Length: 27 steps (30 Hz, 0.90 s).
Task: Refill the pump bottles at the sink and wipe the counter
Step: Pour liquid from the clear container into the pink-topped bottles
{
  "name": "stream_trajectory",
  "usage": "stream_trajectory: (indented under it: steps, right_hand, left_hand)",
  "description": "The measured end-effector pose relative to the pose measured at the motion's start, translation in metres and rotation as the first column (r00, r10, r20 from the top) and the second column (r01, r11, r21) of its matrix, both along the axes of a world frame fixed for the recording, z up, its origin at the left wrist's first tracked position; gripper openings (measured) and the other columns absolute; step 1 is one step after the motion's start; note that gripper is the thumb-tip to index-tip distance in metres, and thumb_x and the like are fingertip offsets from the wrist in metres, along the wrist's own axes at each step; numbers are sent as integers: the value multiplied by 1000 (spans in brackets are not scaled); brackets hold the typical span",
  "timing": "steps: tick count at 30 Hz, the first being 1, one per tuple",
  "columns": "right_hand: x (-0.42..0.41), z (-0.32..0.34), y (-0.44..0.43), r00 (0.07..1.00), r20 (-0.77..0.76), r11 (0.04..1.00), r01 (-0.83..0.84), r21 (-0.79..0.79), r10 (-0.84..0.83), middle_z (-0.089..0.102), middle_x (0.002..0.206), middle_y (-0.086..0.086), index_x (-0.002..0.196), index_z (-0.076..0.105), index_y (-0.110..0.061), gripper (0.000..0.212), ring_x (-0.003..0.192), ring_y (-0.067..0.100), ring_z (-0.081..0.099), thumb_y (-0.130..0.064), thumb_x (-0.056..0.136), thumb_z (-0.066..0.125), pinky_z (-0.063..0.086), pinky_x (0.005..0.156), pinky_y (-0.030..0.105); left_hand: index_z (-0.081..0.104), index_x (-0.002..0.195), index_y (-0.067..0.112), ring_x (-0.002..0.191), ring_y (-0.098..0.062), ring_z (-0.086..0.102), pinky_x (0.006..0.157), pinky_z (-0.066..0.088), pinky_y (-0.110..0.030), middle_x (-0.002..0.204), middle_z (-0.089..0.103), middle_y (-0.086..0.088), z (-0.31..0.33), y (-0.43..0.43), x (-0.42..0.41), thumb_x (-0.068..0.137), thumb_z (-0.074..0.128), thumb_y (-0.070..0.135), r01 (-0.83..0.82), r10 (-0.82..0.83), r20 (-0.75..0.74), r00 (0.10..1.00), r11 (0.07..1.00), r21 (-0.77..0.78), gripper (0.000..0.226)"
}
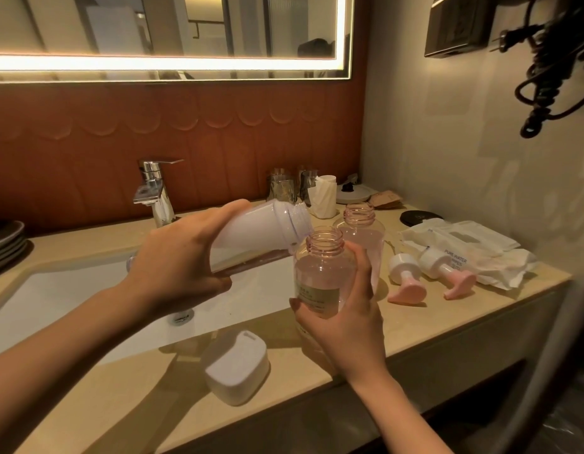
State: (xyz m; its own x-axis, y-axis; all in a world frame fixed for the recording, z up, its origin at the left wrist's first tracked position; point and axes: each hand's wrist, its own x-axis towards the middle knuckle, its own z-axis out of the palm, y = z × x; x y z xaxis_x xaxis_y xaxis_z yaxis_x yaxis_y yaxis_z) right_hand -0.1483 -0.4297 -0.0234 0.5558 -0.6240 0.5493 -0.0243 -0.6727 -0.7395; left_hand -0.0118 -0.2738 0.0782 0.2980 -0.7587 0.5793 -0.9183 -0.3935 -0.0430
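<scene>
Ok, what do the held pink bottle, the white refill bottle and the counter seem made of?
Pink bottle: probably clear tinted plastic, glossy; see-through, with a moulded screw thread. White refill bottle: opaque plastic, satin; no sharp glare. Counter: beige polished stone or composite, can't tell which; smooth with soft reflections.

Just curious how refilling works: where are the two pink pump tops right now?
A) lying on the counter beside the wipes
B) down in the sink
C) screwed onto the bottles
A: both pump tops lie on the counter beside the wipes pack.
</scene>
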Motion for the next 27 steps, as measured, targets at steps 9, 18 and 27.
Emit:
stream_trajectory:
  steps: [9, 18, 27]
  right_hand:
    - [1, -2, -1, 1000, -2, 1000, 10, -14, -10, 24, 151, -6, 134, 1, -53, 103, 127, 22, 43, -44, 67, 78, 47, 93, 38]
    - [1, -3, -2, 1000, 0, 1000, 6, -14, -6, 26, 150, -5, 133, 1, -53, 102, 125, 22, 45, -43, 67, 78, 41, 86, 27]
    - [1, -2, -1, 1000, 6, 1000, 11, -27, -10, 24, 151, -5, 133, 0, -53, 102, 127, 21, 43, -43, 67, 78, 46, 88, 31]
  left_hand:
    - [46, 133, 26, 85, -24, 62, 55, 29, -12, 107, 67, -1, 8, 0, -3, 48, 87, 17, -46, 43, 114, 993, 999, 26, 95]
    - [44, 131, 29, 82, -25, 63, 50, 36, -18, 104, 67, 0, 11, 0, -2, 44, 88, 17, -36, 32, 131, 991, 999, 29, 98]
    - [48, 132, 24, 82, -26, 63, 57, 41, -24, 105, 68, -2, 12, -1, -1, 44, 89, 14, -50, 47, 149, 988, 999, 16, 98]
